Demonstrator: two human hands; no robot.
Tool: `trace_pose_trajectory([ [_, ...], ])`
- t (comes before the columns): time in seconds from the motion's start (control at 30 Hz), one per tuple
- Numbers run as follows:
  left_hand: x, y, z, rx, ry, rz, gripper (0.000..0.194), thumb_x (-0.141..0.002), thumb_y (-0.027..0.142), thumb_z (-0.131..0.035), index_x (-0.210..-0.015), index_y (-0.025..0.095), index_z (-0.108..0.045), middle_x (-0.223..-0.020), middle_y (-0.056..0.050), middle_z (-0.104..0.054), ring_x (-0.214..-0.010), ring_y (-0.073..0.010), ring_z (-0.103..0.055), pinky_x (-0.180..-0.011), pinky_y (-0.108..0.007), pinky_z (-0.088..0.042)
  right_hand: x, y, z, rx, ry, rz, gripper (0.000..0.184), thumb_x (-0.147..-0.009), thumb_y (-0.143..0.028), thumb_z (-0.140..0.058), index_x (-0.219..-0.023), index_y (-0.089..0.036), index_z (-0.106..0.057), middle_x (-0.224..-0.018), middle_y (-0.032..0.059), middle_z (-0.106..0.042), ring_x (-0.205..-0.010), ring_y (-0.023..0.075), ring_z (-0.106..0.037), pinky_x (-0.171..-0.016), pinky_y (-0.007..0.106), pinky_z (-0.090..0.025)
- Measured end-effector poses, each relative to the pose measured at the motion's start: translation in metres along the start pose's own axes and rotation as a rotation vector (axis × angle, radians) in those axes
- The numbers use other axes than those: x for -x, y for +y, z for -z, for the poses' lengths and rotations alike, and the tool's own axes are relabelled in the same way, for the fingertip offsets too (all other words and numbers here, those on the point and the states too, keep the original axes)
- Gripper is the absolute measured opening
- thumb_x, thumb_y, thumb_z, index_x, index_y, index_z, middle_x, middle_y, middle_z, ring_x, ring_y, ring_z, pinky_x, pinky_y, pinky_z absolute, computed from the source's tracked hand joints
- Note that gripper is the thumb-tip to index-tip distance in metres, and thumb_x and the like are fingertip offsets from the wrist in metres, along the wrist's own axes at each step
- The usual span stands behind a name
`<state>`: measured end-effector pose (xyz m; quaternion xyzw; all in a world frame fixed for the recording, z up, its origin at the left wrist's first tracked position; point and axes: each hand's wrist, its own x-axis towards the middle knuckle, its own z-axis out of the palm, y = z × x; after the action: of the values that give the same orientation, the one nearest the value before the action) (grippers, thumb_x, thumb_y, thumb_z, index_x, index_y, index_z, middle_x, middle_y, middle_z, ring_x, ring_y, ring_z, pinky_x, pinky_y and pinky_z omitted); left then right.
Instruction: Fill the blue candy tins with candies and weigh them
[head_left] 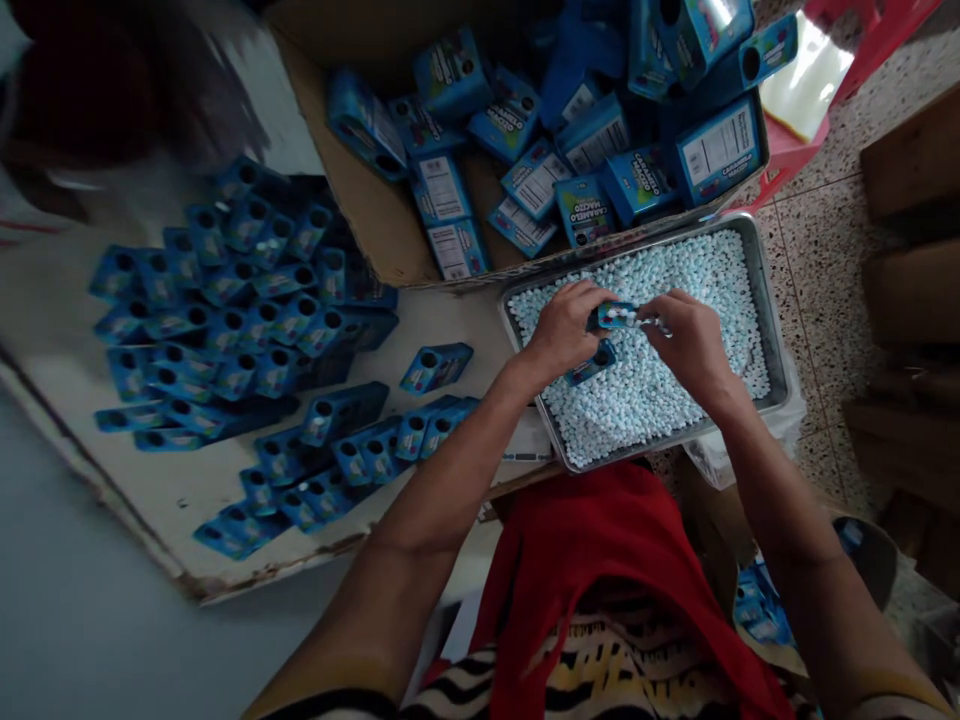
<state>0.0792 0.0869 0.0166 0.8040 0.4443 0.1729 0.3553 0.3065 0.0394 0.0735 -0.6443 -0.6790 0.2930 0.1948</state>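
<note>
Over a metal tray [774,330] of small white and pale-blue candies [622,410], my left hand [568,325] is closed around a small blue candy box [616,315]. White candies show at that box's top. My right hand [691,340] is closed just to its right, its fingertips pinching candies at the box's opening. Whether those fingers also hold a small tool is unclear. A second blue box [592,362] is just below my left hand, resting on the candies or held by its lower fingers; I cannot tell which.
A cardboard carton [390,240] full of blue boxes stands beyond the tray. Many blue boxes with round holes [225,330] stand on the white table [420,320] at left. A blurred person [120,100] is at upper left. A red chair [795,160] stands at right.
</note>
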Motion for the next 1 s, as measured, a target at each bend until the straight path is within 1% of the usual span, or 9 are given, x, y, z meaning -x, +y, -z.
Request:
trace_pose_trajectory([
  [0.1,0.003,0.001,-0.001,-0.107,0.041,-0.011,0.046,-0.089,-0.002,-0.065,-0.125,0.024,-0.077,-0.124,-0.01,-0.076,-0.123,-0.0337,-0.067,-0.106,-0.048,-0.058,0.019,0.032,-0.004,-0.063,0.158,-0.25,0.014,-0.091,-0.021,-0.068,-0.095,-0.022,-0.081,-0.097,0.0063,-0.081,-0.091,0.0256,-0.073,-0.093,0.041,-0.057],
  [0.2,0.012,-0.007,-0.001,-0.095,0.123,0.037,0.045,-0.088,-0.006,-0.063,-0.116,0.025,-0.079,-0.116,-0.008,-0.077,-0.118,-0.0322,-0.067,-0.105,-0.047,-0.057,0.044,0.06,-0.018,0.001,0.118,-0.451,0.017,-0.088,-0.025,-0.072,-0.099,-0.021,-0.084,-0.105,0.0115,-0.084,-0.098,0.0317,-0.075,-0.099,0.049,-0.059],
  [0.3,0.022,-0.021,-0.002,0.121,0.258,0.148,0.041,-0.083,-0.002,-0.075,-0.112,0.025,-0.079,-0.112,-0.004,-0.078,-0.111,-0.0272,-0.071,-0.1,-0.04,-0.059,0.062,0.072,-0.034,0.092,-0.006,-0.366,0.021,-0.089,-0.03,-0.078,-0.107,-0.022,-0.086,-0.133,0.017,-0.081,-0.125,0.0389,-0.072,-0.116,0.059,-0.052],
  [0.37,0.027,-0.029,-0.004,0.275,0.31,0.188,0.039,-0.08,-0.001,-0.079,-0.111,0.024,-0.08,-0.111,-0.002,-0.079,-0.108,-0.0238,-0.073,-0.099,-0.036,-0.059,0.065,0.073,-0.042,0.146,-0.016,-0.308,0.024,-0.091,-0.031,-0.079,-0.112,-0.022,-0.086,-0.144,0.0196,-0.076,-0.139,0.0417,-0.067,-0.123,0.063,-0.046],
  [0.6,0.045,-0.032,0.0,0.533,0.305,0.256,0.038,-0.078,0.01,-0.087,-0.113,0.021,-0.078,-0.121,-0.005,-0.081,-0.114,-0.0232,-0.076,-0.103,-0.034,-0.06,0.054,0.064,-0.036,0.195,-0.054,-0.213,0.033,-0.094,-0.034,-0.076,-0.124,-0.021,-0.082,-0.143,0.0218,-0.074,-0.134,0.0441,-0.067,-0.118,0.066,-0.052],
  [0.7,0.084,-0.036,0.03,0.481,0.389,0.345,0.036,-0.085,0.021,-0.087,-0.119,0.022,-0.076,-0.119,-0.004,-0.08,-0.108,-0.022,-0.076,-0.097,-0.032,-0.062,0.056,0.056,-0.03,0.126,-0.059,-0.138,0.045,-0.094,-0.028,-0.07,-0.138,-0.024,-0.074,-0.144,0.0199,-0.073,-0.133,0.0424,-0.068,-0.113,0.065,-0.057],
  [0.8,0.137,-0.057,0.083,0.267,0.629,0.47,0.046,-0.085,0.026,-0.087,-0.128,0.025,-0.071,-0.119,-0.001,-0.078,-0.106,-0.0216,-0.074,-0.096,-0.033,-0.062,0.055,0.051,-0.031,0.04,-0.093,-0.088,0.058,-0.092,-0.026,-0.068,-0.15,-0.026,-0.065,-0.138,0.0191,-0.072,-0.118,0.0393,-0.074,-0.099,0.061,-0.064],
  [0.9,0.181,-0.099,0.134,0.014,0.781,0.573,0.056,-0.075,0.027,-0.095,-0.126,0.026,-0.07,-0.12,0.001,-0.076,-0.11,-0.0238,-0.07,-0.104,-0.038,-0.061,0.048,0.043,-0.041,-0.019,-0.142,-0.052,0.068,-0.088,-0.026,-0.071,-0.155,-0.024,-0.06,-0.139,0.0189,-0.068,-0.105,0.0347,-0.076,-0.089,0.056,-0.066],
  [1.0,0.188,-0.153,0.15,-0.051,0.741,0.675,0.057,-0.07,0.035,-0.102,-0.116,0.023,-0.071,-0.112,0.003,-0.075,-0.104,-0.022,-0.066,-0.108,-0.043,-0.061,0.035,0.033,-0.056,-0.096,-0.209,-0.017,0.078,-0.082,-0.02,-0.074,-0.158,-0.022,-0.058,-0.146,0.0181,-0.065,-0.096,0.0273,-0.075,-0.087,0.049,-0.065],
])
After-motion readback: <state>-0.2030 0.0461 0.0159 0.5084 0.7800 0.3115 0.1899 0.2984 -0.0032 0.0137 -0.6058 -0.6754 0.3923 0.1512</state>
